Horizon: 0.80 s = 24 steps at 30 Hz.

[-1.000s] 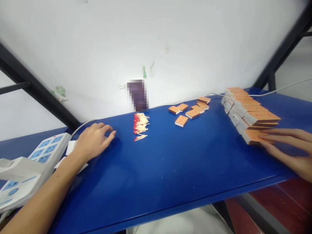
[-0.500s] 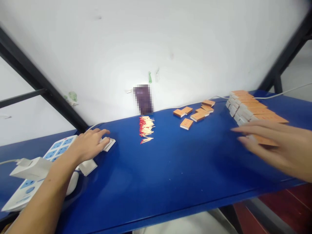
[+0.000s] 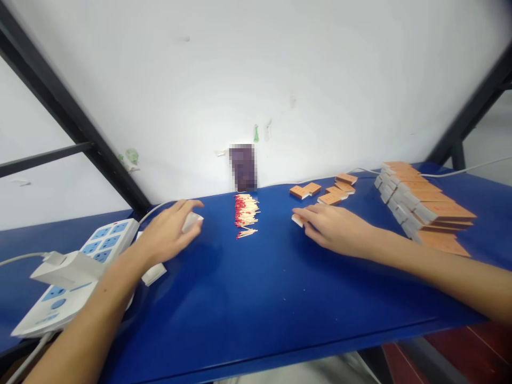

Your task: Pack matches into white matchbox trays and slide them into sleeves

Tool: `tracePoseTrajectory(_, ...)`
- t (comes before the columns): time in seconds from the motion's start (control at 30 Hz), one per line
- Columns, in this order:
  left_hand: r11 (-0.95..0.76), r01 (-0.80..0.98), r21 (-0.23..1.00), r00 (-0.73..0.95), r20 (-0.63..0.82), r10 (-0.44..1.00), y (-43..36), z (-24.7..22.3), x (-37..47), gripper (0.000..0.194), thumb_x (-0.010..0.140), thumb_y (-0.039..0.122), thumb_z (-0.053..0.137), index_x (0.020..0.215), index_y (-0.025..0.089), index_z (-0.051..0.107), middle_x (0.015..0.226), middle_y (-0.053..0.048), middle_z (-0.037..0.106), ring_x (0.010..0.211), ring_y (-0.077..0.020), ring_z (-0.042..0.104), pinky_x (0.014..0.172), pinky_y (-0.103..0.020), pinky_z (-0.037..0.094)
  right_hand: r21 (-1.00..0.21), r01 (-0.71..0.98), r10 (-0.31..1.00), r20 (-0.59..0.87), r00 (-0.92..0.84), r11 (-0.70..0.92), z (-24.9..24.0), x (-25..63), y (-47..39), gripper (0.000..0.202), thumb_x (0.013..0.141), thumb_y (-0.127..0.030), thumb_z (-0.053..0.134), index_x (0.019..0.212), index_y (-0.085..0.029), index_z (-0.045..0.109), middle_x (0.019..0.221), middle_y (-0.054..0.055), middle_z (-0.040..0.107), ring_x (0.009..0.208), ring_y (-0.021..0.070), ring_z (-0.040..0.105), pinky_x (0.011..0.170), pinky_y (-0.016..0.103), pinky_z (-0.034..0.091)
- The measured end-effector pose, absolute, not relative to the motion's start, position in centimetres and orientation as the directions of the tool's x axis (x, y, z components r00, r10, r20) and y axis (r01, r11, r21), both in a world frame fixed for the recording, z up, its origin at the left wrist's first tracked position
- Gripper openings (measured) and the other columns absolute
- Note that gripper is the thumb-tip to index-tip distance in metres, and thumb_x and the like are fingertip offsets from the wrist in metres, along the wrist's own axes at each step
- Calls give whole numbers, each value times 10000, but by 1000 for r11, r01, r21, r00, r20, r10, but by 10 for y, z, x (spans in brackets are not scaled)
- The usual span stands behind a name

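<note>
My left hand (image 3: 173, 230) is closed on a small white tray (image 3: 192, 221), thumb and fingers at its sides, left of the matches. My right hand (image 3: 332, 226) has its fingers over a small orange matchbox (image 3: 298, 220) with a white side, mostly hidden beneath them. Between the hands lies a row of red-tipped matches (image 3: 246, 210), with a few set slightly apart at its near end. Behind my right hand several orange matchboxes (image 3: 330, 198) lie loosely together. Another white piece (image 3: 154, 274) rests below my left wrist.
Stacked orange and white matchboxes (image 3: 432, 202) stand at the right. A white power strip (image 3: 96, 250) with a plugged-in adapter (image 3: 66, 271) is at the left. A pixelated dark object (image 3: 244, 168) leans on the wall behind the blue table (image 3: 256, 309).
My right hand has moved left from the stack to the loose matchboxes' near side. My left hand has lifted slightly right with the white tray. The view has shifted a little.
</note>
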State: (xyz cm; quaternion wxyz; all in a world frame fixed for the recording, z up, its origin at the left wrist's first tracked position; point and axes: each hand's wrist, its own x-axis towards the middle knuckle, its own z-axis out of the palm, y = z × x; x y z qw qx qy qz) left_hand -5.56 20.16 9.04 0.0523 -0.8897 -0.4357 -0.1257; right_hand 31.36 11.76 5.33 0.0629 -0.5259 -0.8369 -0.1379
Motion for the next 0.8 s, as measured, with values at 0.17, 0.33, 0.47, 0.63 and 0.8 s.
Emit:
tracePoseTrajectory(0.17, -790, 578, 205, 774, 171, 610, 166, 81, -10, 468, 876, 375, 551, 1318, 255, 458, 1253, -63, 584, 1086, -247, 585, 910, -351, 466, 12, 761, 739, 233, -633, 648, 59, 280, 130, 345, 916, -200, 453, 1231, -167, 589, 984, 110, 656, 881, 215, 622, 750, 312, 461)
tracePoseTrajectory(0.33, -803, 429, 414, 830, 171, 531, 140, 63, 15, 458, 826, 402, 663, 1241, 259, 531, 1198, -38, 634, 1042, -220, 603, 949, -339, 467, -205, 711, 739, 228, -634, 673, 49, 247, 154, 282, 915, -216, 491, 1152, -167, 635, 935, 84, 641, 799, 186, 602, 700, 293, 439)
tracePoseTrajectory(0.47, -834, 356, 421, 877, 158, 454, 129, 53, 26, 451, 876, 398, 628, 1297, 280, 516, 1220, -30, 623, 1127, -216, 565, 1012, -354, 427, -280, 694, 746, 317, -586, 664, 37, 236, 171, 186, 917, -222, 517, 1009, -163, 668, 846, 57, 631, 778, 168, 562, 706, 279, 405)
tracePoseTrajectory(0.63, -831, 341, 440, 819, 295, 492, 136, 56, 27, 461, 863, 461, 625, 1270, 259, 544, 1276, -75, 575, 1188, -255, 511, 1040, -403, 390, -279, 642, 694, 394, -602, 715, 26, 238, 176, 209, 931, -243, 522, 1043, -175, 685, 833, 48, 586, 766, 159, 525, 691, 270, 384)
tracePoseTrajectory(0.8, -685, 600, 414, 517, 453, 726, 165, 60, 12, 228, 938, 354, 478, 989, 196, 634, 824, -24, 632, 797, -183, 580, 834, -352, 422, -317, 617, 690, 418, -591, 720, 23, 239, 176, 210, 929, -247, 535, 1028, -182, 709, 850, 51, 587, 761, 152, 540, 705, 269, 401)
